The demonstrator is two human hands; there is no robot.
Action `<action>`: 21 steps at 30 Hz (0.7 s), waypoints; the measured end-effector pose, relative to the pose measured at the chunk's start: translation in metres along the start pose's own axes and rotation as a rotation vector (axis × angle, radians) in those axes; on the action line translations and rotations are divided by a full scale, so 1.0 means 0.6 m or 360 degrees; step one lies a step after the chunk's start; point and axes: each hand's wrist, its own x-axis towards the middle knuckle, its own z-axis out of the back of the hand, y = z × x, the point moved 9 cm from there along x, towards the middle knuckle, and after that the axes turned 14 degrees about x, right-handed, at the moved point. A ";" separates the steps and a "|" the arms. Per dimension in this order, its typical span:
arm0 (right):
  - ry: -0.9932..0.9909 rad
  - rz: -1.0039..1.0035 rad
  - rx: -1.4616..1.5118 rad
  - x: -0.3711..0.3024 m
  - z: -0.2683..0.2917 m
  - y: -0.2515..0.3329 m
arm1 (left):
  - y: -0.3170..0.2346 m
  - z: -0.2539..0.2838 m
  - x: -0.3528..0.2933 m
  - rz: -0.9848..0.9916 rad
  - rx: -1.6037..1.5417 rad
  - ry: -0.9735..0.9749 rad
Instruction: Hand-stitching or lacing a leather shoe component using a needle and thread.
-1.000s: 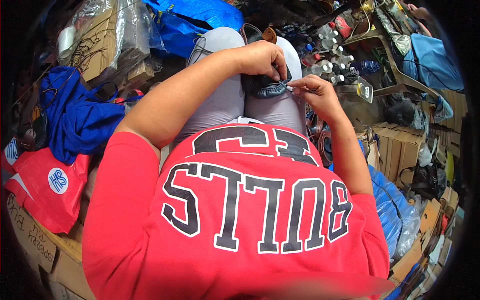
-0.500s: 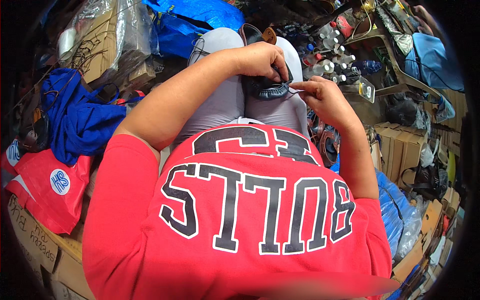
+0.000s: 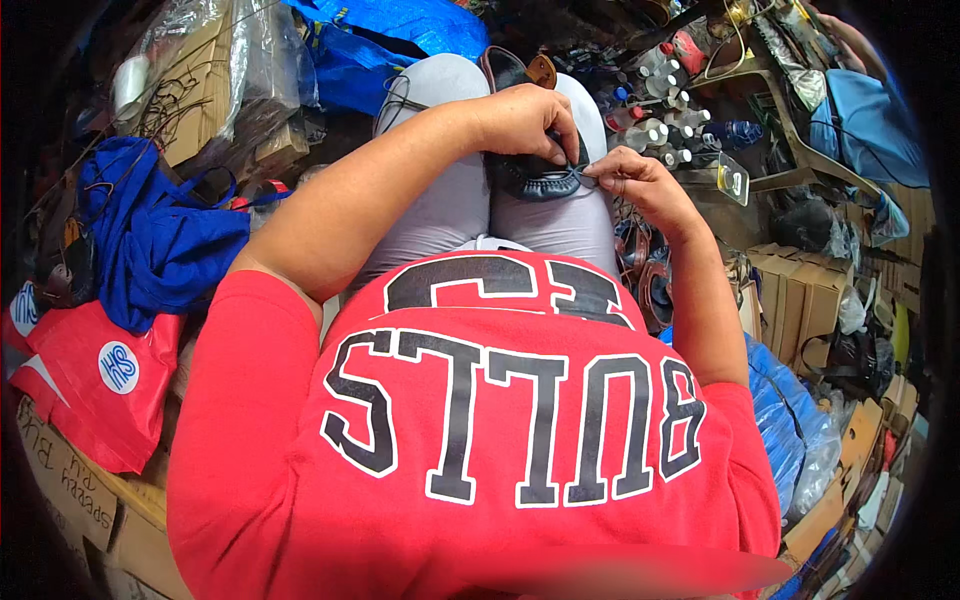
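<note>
A dark moccasin-style shoe [image 3: 543, 186] with a puckered toe seam rests across my thighs, its toe toward me. My left hand [image 3: 532, 118] is closed over its upper from the left, thumb and fingers pinching near the right side of the seam. Much of the shoe lies hidden under that hand. Just right of the toe, my right hand [image 3: 642, 188] pinches a thin dark cord at the shoe's edge. Beyond my left hand, between my knees, a brown shoe-like piece [image 3: 541, 72] with a tan leather part sticks up.
Several plastic bottles [image 3: 660, 105] stand beyond my right knee, beside a metal frame [image 3: 790, 130]. At the left lie a blue cloth [image 3: 150, 225] and a red plastic bag [image 3: 100, 390]. Cardboard boxes [image 3: 800, 295] and a blue plastic bag [image 3: 770, 400] are at the right.
My right hand has shifted slightly and its fingers have drawn together into a tighter pinch near the shoe. The left hand and the shoe stay almost in place.
</note>
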 end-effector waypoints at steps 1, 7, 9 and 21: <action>0.0009 0.0001 0.0035 0.001 -0.001 0.000 | 0.001 0.001 -0.001 0.0002 -0.0010 -0.0017; -0.0338 0.0052 0.0030 0.000 -0.031 0.016 | 0.000 0.007 -0.011 0.0128 0.0095 -0.0097; -0.0417 0.0217 -0.0268 -0.014 -0.032 0.044 | -0.024 0.029 -0.041 0.0207 0.0339 -0.0336; -0.0491 0.0430 -0.0856 -0.070 -0.083 0.079 | 0.047 0.188 -0.222 0.0703 0.1266 -0.0903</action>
